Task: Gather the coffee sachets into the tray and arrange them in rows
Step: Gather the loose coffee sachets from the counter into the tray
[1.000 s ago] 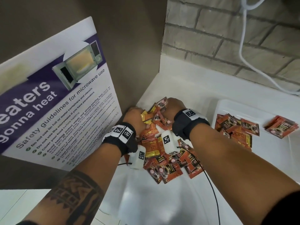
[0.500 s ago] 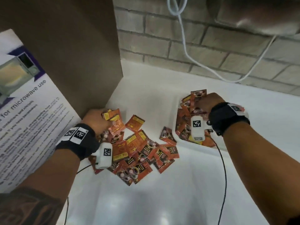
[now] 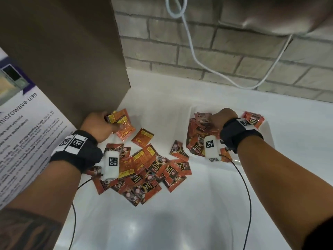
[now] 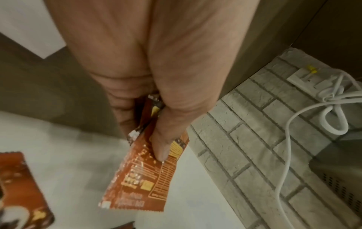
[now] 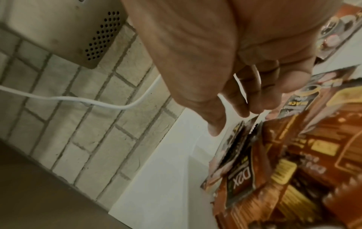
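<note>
Orange-brown coffee sachets lie in a loose pile [image 3: 147, 168] on the white counter. My left hand [image 3: 115, 125] at the pile's far left grips a small bundle of sachets [image 3: 121, 120]; the left wrist view shows the thumb and fingers of that hand [image 4: 145, 139] pinching the bundle [image 4: 145, 178]. The white tray [image 3: 268, 134] stands to the right with a heap of sachets [image 3: 195, 138] in its left part and a small stack [image 3: 253, 119] at its far right. My right hand [image 3: 216, 120] hovers over the heap, with the loosely spread fingers of that hand [image 5: 235, 119] touching the top sachets.
A brown panel [image 3: 72, 51] with a microwave safety poster [image 3: 21, 132] walls off the left. A grey brick wall [image 3: 198, 51] runs behind, with a white cable [image 3: 196, 60] hanging down it and a metal appliance [image 3: 270, 13] above. One sachet [image 3: 178, 150] lies by the tray's near-left corner.
My right hand carried sachets from the pile to the tray and loosened its fingers over them. My left hand stayed at the pile's far left and gathered a bundle.
</note>
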